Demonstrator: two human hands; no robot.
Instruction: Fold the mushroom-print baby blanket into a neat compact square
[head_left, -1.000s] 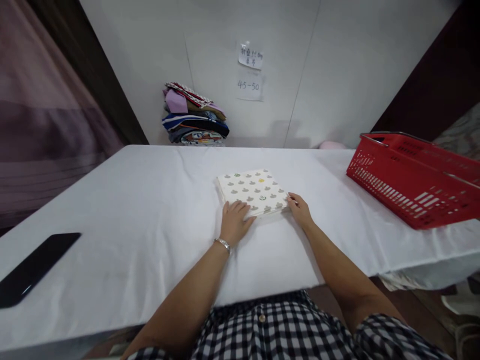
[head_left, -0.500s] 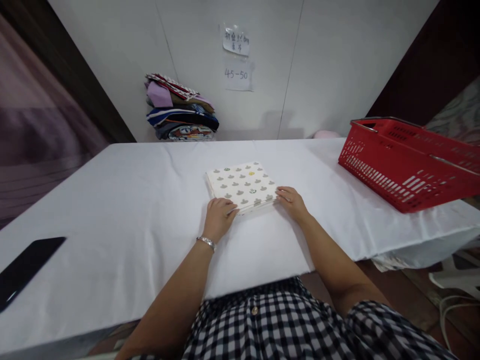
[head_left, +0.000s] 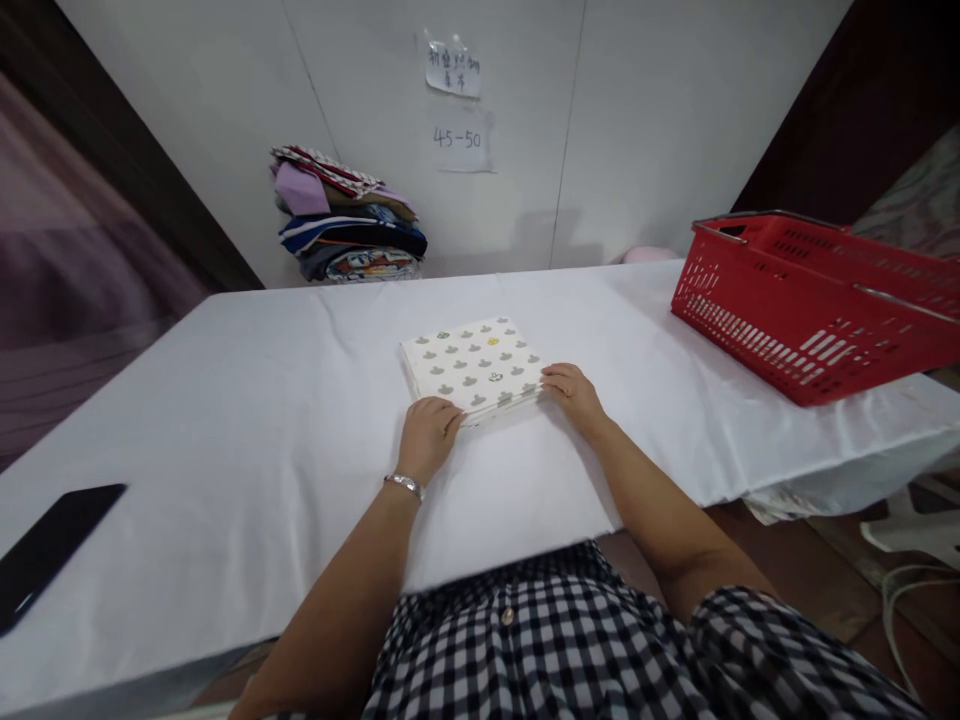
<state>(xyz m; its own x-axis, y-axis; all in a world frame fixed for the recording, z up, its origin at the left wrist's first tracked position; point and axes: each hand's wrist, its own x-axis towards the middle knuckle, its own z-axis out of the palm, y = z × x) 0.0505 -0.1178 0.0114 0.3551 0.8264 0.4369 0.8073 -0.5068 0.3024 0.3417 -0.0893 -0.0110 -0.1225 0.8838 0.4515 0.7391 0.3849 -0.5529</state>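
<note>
A: Since a second ago our left hand (head_left: 427, 432) has slid off the top of the folded patterned cloth (head_left: 471, 366) and curled at its near left corner, while the cloth has barely shifted on the counter (head_left: 225, 400).

B: Agreed. Our right hand (head_left: 572, 393) stays at the near right corner. How do we read the grip?

A: On the left, the fingers are bent in and tucked against the near edge, touching it; we cannot tell whether they pinch the layers or only press. On the right, the fingertips lie against the corner, loosely curled, not closed around anything we can see.

B: And the cloth lies flat and square near the middle of the white-covered counter, well apart from the red basket (head_left: 810, 300) on the right and the stack of folded clothes (head_left: 349, 220) by the wall.

A: What could go wrong, as we judge it: with contact only along the near edge, a lift could let the far layers droop and the fold fall open.

B: Uneven pull from the two corners could also skew the square. The black phone (head_left: 52, 550) sits far left near the counter's edge, out of the way.
</note>
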